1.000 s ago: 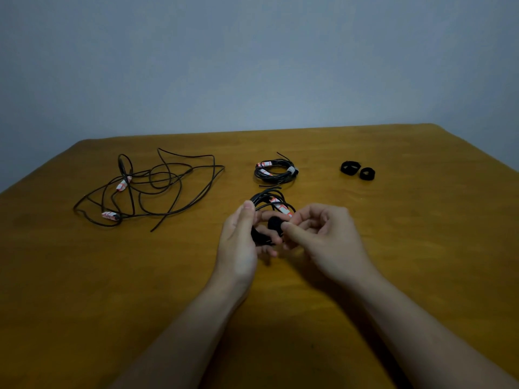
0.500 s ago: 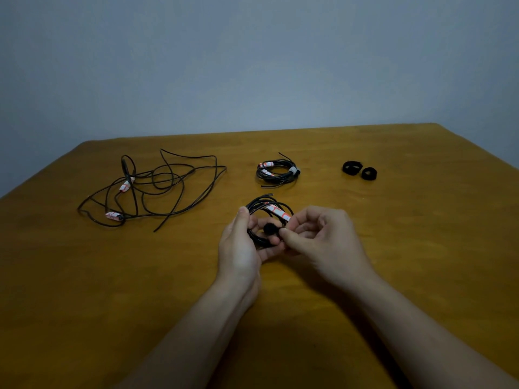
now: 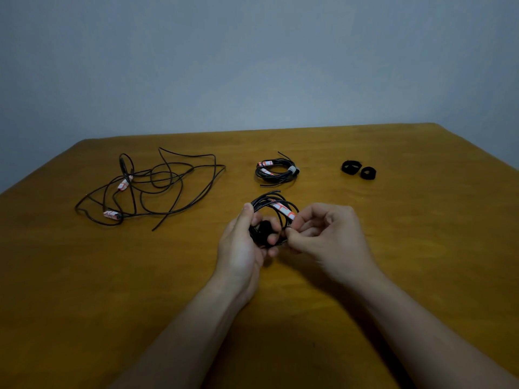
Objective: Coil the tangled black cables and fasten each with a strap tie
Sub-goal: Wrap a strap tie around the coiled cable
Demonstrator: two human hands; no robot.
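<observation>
Firmly gripped coil (image 3: 273,207) in curled left hand (image 3: 241,248); pinched strap tie (image 3: 264,228), apparently crosswise to the strands, just right of those fingers with right hand (image 3: 328,237).

Blocked at far left by a tangle of thin black cable (image 3: 151,186) on the brown wooden table (image 3: 84,276); at far centre by a small tied coil of black cable (image 3: 276,172); at far right by two black strap tie loops (image 3: 358,170). Passable over bare wood between these three. Mid-table taken by left hand (image 3: 241,245) and right hand (image 3: 331,237) gripping a loose black cable coil (image 3: 273,203). Open beside both forearms.
</observation>
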